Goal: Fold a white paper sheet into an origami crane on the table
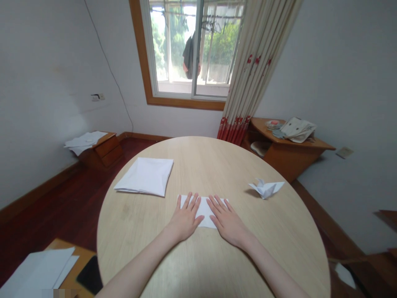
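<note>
A white sheet of paper lies flat near the middle of the round wooden table, its long side running left to right. My left hand rests palm down on the sheet's left part, fingers stretched out and a little apart. On the right part lies my right hand, also flat with its fingers spread. Between the two thumbs a strip of the paper shows; the rest is partly covered by the hands. To the right stands a folded white paper crane, apart from my hands.
A stack of white paper lies at the table's left. Beyond the lower left edge, a stool holds more paper and a dark phone-like object. A corner shelf with a bag stands at the back right, by the curtain.
</note>
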{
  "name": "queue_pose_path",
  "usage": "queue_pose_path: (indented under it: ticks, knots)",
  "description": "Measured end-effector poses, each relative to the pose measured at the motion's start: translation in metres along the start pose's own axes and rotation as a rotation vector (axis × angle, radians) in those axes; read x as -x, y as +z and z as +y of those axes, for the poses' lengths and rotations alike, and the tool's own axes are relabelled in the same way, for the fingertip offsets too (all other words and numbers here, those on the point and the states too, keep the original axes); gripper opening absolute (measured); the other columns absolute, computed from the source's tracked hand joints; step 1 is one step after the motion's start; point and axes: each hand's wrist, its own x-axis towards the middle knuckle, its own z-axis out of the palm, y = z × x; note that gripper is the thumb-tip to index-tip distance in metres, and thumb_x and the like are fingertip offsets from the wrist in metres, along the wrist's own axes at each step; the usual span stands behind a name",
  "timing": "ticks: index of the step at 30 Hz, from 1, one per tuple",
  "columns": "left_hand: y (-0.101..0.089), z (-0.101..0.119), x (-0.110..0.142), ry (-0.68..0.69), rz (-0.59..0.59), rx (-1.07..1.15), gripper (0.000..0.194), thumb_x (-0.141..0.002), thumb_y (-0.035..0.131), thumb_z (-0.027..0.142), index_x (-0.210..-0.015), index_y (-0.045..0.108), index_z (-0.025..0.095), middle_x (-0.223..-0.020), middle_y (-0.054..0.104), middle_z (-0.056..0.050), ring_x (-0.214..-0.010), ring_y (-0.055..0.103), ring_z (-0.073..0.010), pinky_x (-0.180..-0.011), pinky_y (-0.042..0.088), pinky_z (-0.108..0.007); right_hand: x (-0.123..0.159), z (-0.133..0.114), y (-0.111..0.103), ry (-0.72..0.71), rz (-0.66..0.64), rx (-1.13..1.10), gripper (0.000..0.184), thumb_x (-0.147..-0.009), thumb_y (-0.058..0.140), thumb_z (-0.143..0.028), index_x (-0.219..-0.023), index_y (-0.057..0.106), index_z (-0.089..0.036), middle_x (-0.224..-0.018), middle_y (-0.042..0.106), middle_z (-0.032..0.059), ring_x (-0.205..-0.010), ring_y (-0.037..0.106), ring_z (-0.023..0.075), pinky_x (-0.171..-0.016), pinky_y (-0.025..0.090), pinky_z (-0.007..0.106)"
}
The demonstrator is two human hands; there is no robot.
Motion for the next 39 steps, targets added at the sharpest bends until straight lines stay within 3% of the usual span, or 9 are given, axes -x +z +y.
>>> queue_pose_path:
  ticks: [10,16,19,22,27,31,39]
  knots:
    - [-0.002,0.004,0.000,-0.036,0.001,-0.029,0.056,-0.100,0.032,0.046,-0.149,0.024,0.019,-0.154,0.024,-0.011,-0.143,0.014,-0.0330,-0.109,0.017,-0.064,0.000,-0.002,-0.010,0.000,-0.027,-0.034,0.052,-0.100,0.030,-0.036,-0.149,0.022,-0.024,-0.154,0.025,0.0048,-0.143,0.019,0.0219,-0.116,0.019,0.051]
    - [-0.014,-0.002,0.003,0.034,0.050,0.013,0.060,-0.099,0.032,0.053,-0.146,0.032,0.016,-0.151,0.033,-0.014,-0.140,0.027,-0.0267,-0.112,0.024,-0.049,0.004,0.004,-0.012,-0.030,0.033,-0.053,0.053,-0.098,0.037,-0.041,-0.148,0.027,-0.025,-0.152,0.030,0.0065,-0.141,0.026,0.0225,-0.114,0.026,0.050]
    - [-0.025,-0.007,0.007,0.112,0.044,0.081,0.081,-0.087,0.041,0.071,-0.146,0.032,0.017,-0.151,0.032,-0.015,-0.141,0.025,-0.0276,-0.114,0.020,-0.047,0.006,0.008,-0.014,-0.059,0.014,-0.079,0.060,-0.095,0.042,-0.049,-0.148,0.025,-0.026,-0.152,0.030,0.0070,-0.141,0.026,0.0233,-0.115,0.024,0.050]
    - [-0.031,-0.011,0.011,0.117,-0.001,0.123,0.094,-0.077,0.050,0.077,-0.147,0.029,0.018,-0.151,0.031,-0.015,-0.141,0.023,-0.0289,-0.114,0.018,-0.048,0.008,0.012,-0.016,-0.064,-0.046,-0.110,0.080,-0.085,0.053,-0.060,-0.149,0.023,-0.024,-0.154,0.024,0.0089,-0.143,0.018,0.0251,-0.117,0.019,0.049]
    - [-0.034,-0.009,0.011,0.046,-0.064,0.103,0.084,-0.083,0.058,0.063,-0.147,0.029,0.017,-0.152,0.030,-0.014,-0.140,0.025,-0.0305,-0.113,0.019,-0.049,0.010,0.014,-0.019,-0.034,-0.107,-0.156,0.096,-0.077,0.064,-0.060,-0.151,0.017,-0.020,-0.156,0.019,0.0107,-0.144,0.015,0.0254,-0.118,0.013,0.049]
    - [-0.037,-0.007,0.011,0.019,-0.109,0.104,0.075,-0.086,0.058,0.052,-0.146,0.031,0.016,-0.150,0.033,-0.014,-0.139,0.030,-0.0296,-0.113,0.023,-0.047,0.012,0.012,-0.023,-0.024,-0.120,-0.185,0.091,-0.079,0.063,-0.056,-0.150,0.018,-0.019,-0.155,0.020,0.0108,-0.144,0.016,0.0239,-0.118,0.013,0.048]
    - [-0.045,-0.010,0.012,0.020,-0.122,0.185,0.071,-0.085,0.058,0.054,-0.143,0.039,0.017,-0.148,0.038,-0.013,-0.138,0.031,-0.0300,-0.112,0.025,-0.047,0.012,0.010,-0.030,-0.015,-0.123,-0.211,0.077,-0.083,0.059,-0.056,-0.147,0.030,-0.022,-0.154,0.023,0.0096,-0.143,0.021,0.0252,-0.117,0.015,0.049]
